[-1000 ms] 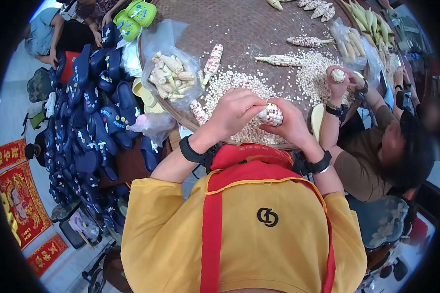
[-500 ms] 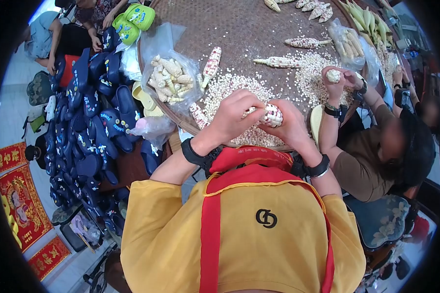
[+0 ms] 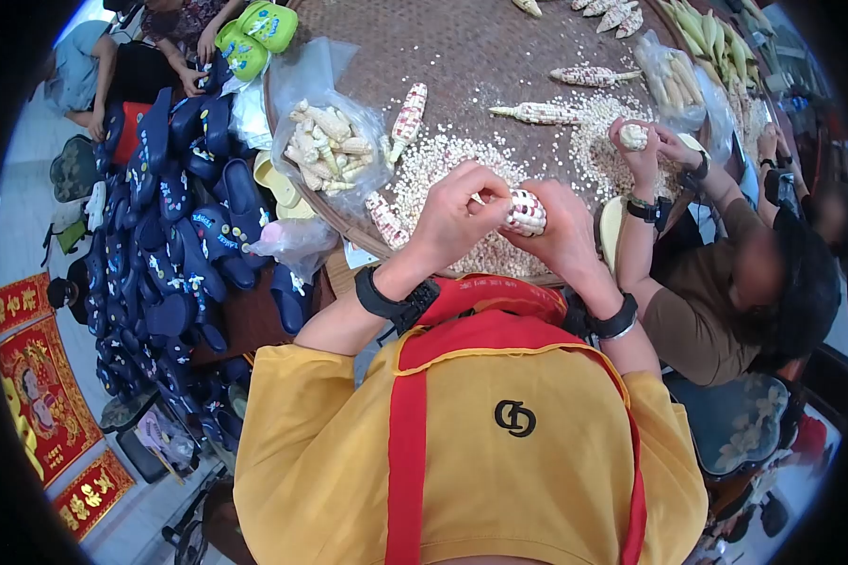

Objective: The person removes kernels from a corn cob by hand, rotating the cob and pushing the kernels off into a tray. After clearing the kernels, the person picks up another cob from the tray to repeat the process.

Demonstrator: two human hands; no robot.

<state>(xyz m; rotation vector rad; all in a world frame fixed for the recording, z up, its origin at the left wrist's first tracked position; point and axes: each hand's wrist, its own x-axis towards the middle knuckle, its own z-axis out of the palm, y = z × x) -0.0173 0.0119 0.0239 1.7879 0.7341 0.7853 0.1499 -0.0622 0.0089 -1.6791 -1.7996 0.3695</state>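
Note:
A corn cob with white and dark red kernels is held between my two hands, just above the near edge of the round woven tray. My right hand is wrapped around its right side. Closed against the cob's left end is my left hand, with thumb and fingers pinched together and a pale bit showing between them. Loose kernels are heaped on the tray below and beyond my hands. Left of them lie a speckled cob and another cob.
A plastic bag of stripped cobs sits at the tray's left. Further right are more cobs, another bag and husked corn. A co-worker at right holds a cob. Blue clogs are piled at left.
My left hand has shifted slightly up and its fingers have changed position against the cob. The cob has turned a little in my right hand. The co-worker's hands have moved slightly left.

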